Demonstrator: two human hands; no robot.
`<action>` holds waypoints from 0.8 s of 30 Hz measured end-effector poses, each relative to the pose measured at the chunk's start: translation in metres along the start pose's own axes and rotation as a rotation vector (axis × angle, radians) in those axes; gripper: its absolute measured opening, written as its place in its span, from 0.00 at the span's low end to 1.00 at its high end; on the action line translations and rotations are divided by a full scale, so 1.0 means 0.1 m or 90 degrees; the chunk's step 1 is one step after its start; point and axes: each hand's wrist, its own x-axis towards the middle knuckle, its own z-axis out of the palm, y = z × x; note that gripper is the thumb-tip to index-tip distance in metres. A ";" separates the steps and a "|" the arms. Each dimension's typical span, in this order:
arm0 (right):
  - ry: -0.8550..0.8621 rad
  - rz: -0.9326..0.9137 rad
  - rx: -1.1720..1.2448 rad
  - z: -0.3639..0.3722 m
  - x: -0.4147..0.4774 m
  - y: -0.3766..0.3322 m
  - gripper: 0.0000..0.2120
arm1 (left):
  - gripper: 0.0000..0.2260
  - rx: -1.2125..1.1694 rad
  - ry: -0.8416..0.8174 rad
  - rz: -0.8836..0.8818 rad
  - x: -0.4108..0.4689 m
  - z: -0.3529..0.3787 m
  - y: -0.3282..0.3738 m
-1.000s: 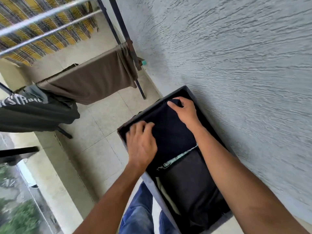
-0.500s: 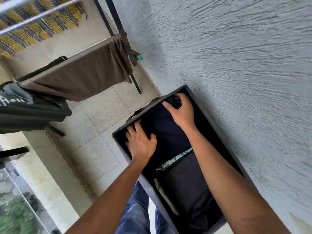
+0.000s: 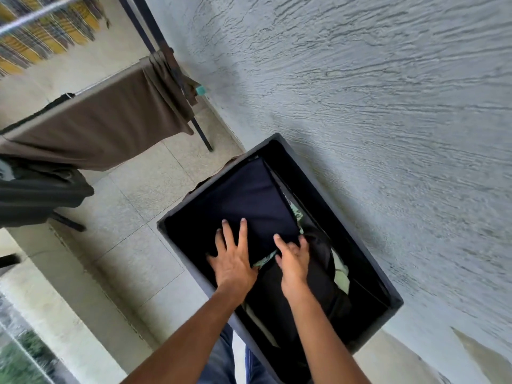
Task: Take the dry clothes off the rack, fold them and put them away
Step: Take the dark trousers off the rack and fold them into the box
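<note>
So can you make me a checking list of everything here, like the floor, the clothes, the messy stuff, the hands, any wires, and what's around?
Surface: pale tiled floor, bare where visible.
Job's things: dark box beside the wall, holding a folded navy cloth and black clothes; brown cloth, dark garment and striped cloth hang on the rack.
Clutter: nothing seen.
Grippers: left hand flat on the navy cloth; right hand at its near edge.
Cables: nothing seen.
Surroundings: rough grey wall; greenery, bottom left.

home balcony, drying rack [image 3: 155,31], tiled floor [image 3: 144,195]
</note>
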 end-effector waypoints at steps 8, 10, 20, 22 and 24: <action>0.060 -0.070 -0.102 0.16 0.07 -0.17 0.20 | 0.54 0.082 0.046 0.025 0.10 0.01 0.02; 0.055 -0.100 -0.095 0.14 0.02 -0.16 0.21 | 0.54 0.064 0.041 0.025 0.08 0.02 0.02; 0.033 -0.226 -0.073 -0.07 -0.03 -0.30 0.17 | 0.48 -0.078 -0.050 0.111 -0.12 -0.25 0.09; -0.013 -0.082 -0.117 -0.16 0.05 -0.30 0.23 | 0.52 0.004 -0.093 0.100 -0.05 -0.26 0.00; -0.013 -0.047 -0.285 -0.25 0.09 -0.26 0.30 | 0.53 0.028 -0.165 0.068 0.08 -0.32 -0.11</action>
